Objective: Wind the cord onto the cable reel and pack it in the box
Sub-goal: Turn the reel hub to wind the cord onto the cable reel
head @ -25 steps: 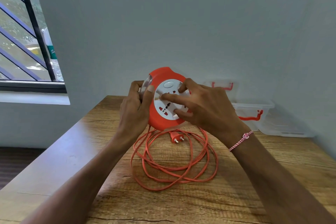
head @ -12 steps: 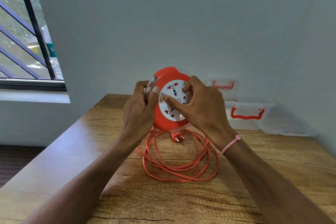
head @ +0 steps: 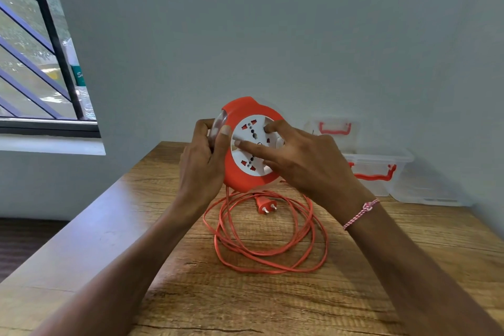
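Observation:
I hold an orange cable reel (head: 240, 172) with a white socket face upright above the wooden table (head: 272, 303). My left hand (head: 203, 163) grips its left rim, thumb on the orange front. My right hand (head: 302, 161) lies over the white face, with its fingers curled on the dial. The orange cord (head: 261, 251) hangs from the reel's bottom and lies in loose loops on the table. Its two-pin plug (head: 264, 204) rests inside the loops. A clear plastic box (head: 379, 172) with red latches stands at the back right.
The box's clear lid (head: 331, 131) with a red handle leans against the wall behind the box. A barred window (head: 41, 63) is at the left, where the table's left edge drops to a dark floor. A grey wall closes the back and right.
The white socket face has turned under my right hand's fingers. The loops of cord on the table have shrunk a little. My left hand keeps its grip on the rim.

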{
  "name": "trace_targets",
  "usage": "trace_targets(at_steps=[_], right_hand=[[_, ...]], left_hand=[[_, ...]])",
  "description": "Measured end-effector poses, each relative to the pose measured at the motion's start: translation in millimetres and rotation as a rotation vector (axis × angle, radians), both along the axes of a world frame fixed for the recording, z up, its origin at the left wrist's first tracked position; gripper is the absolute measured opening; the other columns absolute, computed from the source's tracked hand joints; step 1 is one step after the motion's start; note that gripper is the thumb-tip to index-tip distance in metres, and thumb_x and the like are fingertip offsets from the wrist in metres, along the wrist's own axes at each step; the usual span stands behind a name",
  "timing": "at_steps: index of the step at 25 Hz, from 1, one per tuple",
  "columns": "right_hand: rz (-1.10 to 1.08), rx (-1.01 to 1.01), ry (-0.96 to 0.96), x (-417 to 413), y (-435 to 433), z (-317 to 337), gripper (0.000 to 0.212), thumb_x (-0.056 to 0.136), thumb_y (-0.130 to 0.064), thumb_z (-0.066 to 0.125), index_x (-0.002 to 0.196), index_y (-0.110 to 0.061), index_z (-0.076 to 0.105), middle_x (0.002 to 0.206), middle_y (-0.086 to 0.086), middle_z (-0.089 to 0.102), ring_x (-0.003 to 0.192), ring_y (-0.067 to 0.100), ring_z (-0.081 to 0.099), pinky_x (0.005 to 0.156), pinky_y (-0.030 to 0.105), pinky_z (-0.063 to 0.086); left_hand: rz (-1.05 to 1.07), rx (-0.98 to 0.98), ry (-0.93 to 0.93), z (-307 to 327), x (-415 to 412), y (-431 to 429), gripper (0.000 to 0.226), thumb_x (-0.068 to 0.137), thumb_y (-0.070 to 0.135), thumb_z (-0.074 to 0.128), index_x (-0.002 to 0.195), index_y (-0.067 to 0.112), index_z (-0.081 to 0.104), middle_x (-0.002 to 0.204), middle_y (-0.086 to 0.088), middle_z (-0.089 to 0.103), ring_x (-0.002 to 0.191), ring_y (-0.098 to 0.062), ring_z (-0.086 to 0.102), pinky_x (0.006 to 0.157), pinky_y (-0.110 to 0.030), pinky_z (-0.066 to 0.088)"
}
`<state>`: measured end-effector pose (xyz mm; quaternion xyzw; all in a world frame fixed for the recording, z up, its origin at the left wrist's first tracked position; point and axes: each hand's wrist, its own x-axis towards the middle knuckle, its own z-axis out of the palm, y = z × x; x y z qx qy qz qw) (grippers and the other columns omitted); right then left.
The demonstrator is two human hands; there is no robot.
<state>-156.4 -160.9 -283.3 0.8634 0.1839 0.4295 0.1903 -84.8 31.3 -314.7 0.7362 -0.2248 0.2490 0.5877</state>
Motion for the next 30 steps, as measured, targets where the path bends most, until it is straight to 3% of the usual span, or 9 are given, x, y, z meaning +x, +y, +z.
trace_targets(at_steps=[4, 9, 13, 16, 20, 25, 27, 30], right_hand=[[0.059, 0.124, -0.038, -4, 6, 3, 0.053, 0.087, -0.046, 0.077, 0.138, -0.041, 0.062, 0.106, 0.007, 0.072, 0.077, 0.025, 0.071, 0.052, 0.024, 0.041], [0.037, 0.372, -0.064, -4, 15, 1, 0.064, 0.079, -0.072, 0.07, 0.121, -0.023, 0.072, 0.077, 0.003, 0.076, 0.061, 0.022, 0.069, 0.055, 0.022, 0.034], [0.012, 0.636, -0.011, -2, 17, 3, 0.064, 0.077, -0.08, 0.063, 0.089, -0.018, 0.068, 0.071, 0.0, 0.072, 0.058, 0.019, 0.066, 0.054, 0.027, 0.051], [-0.004, 0.676, -0.059, 0, 11, 3, 0.062, 0.082, -0.08, 0.058, 0.07, -0.019, 0.062, 0.06, -0.004, 0.064, 0.052, 0.015, 0.06, 0.055, 0.026, 0.048], [0.021, 0.601, -0.031, 1, 6, 4, 0.056, 0.09, -0.074, 0.054, 0.086, -0.02, 0.065, 0.079, -0.005, 0.068, 0.06, 0.013, 0.061, 0.052, 0.025, 0.049], [0.108, 0.223, 0.096, 2, -1, 4, 0.044, 0.101, -0.048, 0.058, 0.142, -0.031, 0.054, 0.127, 0.005, 0.065, 0.082, 0.023, 0.072, 0.051, 0.029, 0.054], [0.054, 0.095, 0.106, 2, -1, 3, 0.053, 0.099, -0.045, 0.062, 0.149, -0.038, 0.048, 0.132, 0.009, 0.065, 0.091, 0.027, 0.073, 0.054, 0.031, 0.053], [0.049, 0.106, 0.073, -1, 1, 5, 0.056, 0.095, -0.047, 0.067, 0.148, -0.038, 0.051, 0.121, 0.009, 0.07, 0.093, 0.028, 0.072, 0.056, 0.03, 0.051]], left_hand=[[0.016, 0.012, -0.026, -1, -1, -2, 0.051, 0.095, 0.072, 0.04, 0.118, 0.027, 0.051, 0.091, 0.001, 0.074, 0.076, -0.021, 0.079, 0.064, -0.057, 0.065], [0.103, 0.046, -0.113, -5, -9, -10, 0.053, 0.099, 0.07, 0.036, 0.113, 0.022, 0.053, 0.075, -0.006, 0.068, 0.065, -0.023, 0.07, 0.06, -0.057, 0.059], [0.088, 0.081, -0.126, -9, -12, -15, 0.048, 0.099, 0.069, 0.035, 0.114, 0.026, 0.05, 0.081, 0.0, 0.072, 0.071, -0.016, 0.075, 0.062, -0.053, 0.063], [0.068, 0.098, -0.124, -11, -11, -16, 0.045, 0.099, 0.068, 0.036, 0.117, 0.029, 0.048, 0.082, 0.004, 0.072, 0.071, -0.01, 0.076, 0.062, -0.05, 0.065], [0.074, 0.059, -0.087, -9, -7, -13, 0.048, 0.098, 0.069, 0.037, 0.118, 0.027, 0.05, 0.082, -0.001, 0.073, 0.071, -0.018, 0.076, 0.063, -0.055, 0.064], [0.086, -0.025, -0.054, -2, -2, -3, 0.045, 0.098, 0.07, 0.038, 0.112, 0.028, 0.05, 0.085, -0.013, 0.072, 0.072, -0.034, 0.075, 0.061, -0.062, 0.061], [0.076, -0.027, -0.036, -1, -1, -1, 0.044, 0.097, 0.07, 0.039, 0.112, 0.029, 0.05, 0.084, -0.006, 0.072, 0.073, -0.029, 0.076, 0.061, -0.061, 0.062], [0.058, -0.006, -0.029, -1, -2, -1, 0.048, 0.096, 0.07, 0.039, 0.113, 0.027, 0.051, 0.08, 0.0, 0.072, 0.069, -0.019, 0.076, 0.062, -0.058, 0.063]])
